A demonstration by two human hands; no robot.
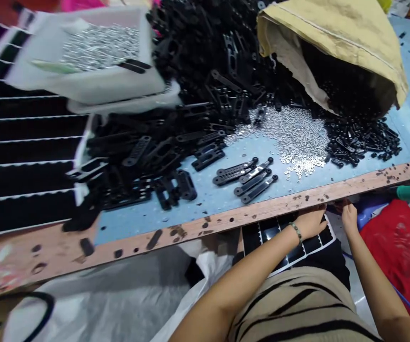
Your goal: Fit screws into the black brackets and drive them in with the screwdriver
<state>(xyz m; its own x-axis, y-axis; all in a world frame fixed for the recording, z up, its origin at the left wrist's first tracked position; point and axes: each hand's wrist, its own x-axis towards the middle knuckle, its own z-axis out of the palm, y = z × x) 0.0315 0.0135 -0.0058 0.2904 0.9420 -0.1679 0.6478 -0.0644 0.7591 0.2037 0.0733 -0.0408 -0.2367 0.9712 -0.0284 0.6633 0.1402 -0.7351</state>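
My left hand (311, 222), with a beaded bracelet (296, 232) at the wrist, rests over a white-edged sheet of black strips (278, 237) on my lap. Its fingertips go out of sight beneath the table edge, so their grip is unclear. Just right of the sheet, my right hand (349, 217) is closed with fingers curled at the underside of the edge; whatever it holds is hidden. On the table above lie several black arm-shaped plastic parts (255, 183) in a small group.
A wooden rail (262, 213) borders the blue tabletop (148, 225). Metal pins (297, 133) are heaped by a yellow sack (347, 38) of small black pieces. Black parts (205, 66) pile up behind. Left are a white tub (119, 88) and a black-striped sheet (23, 154); right, red cloth (393, 251).
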